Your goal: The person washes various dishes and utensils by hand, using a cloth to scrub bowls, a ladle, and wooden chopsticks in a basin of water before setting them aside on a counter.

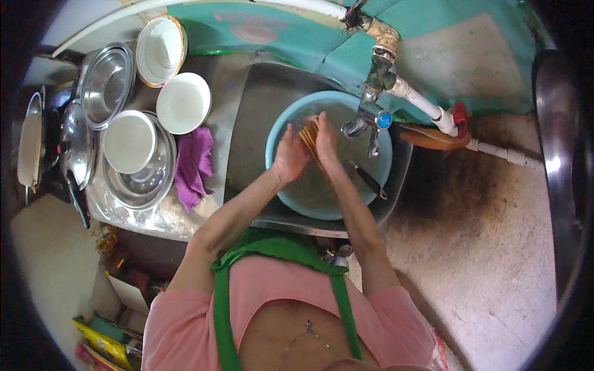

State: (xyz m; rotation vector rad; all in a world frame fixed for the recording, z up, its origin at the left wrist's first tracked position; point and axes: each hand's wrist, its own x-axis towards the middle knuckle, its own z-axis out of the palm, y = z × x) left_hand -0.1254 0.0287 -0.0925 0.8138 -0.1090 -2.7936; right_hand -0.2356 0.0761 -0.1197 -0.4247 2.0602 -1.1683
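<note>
A bundle of brown chopsticks lies between my two hands, above a light-blue plastic basin of cloudy water standing in a metal sink. My left hand presses the bundle from the left, with its palm turned inward. On the other side, my right hand rests against the sticks with its fingers extended. A utensil with a black handle leans on the basin's right rim, its other end under the water. The metal faucet reaches over the basin, just right of my right hand.
On the steel drainboard left of the sink are white bowls, metal basins and a purple cloth. A lidded pan with a black handle stands farther left. White pipe with a red valve handle runs along the wall at right.
</note>
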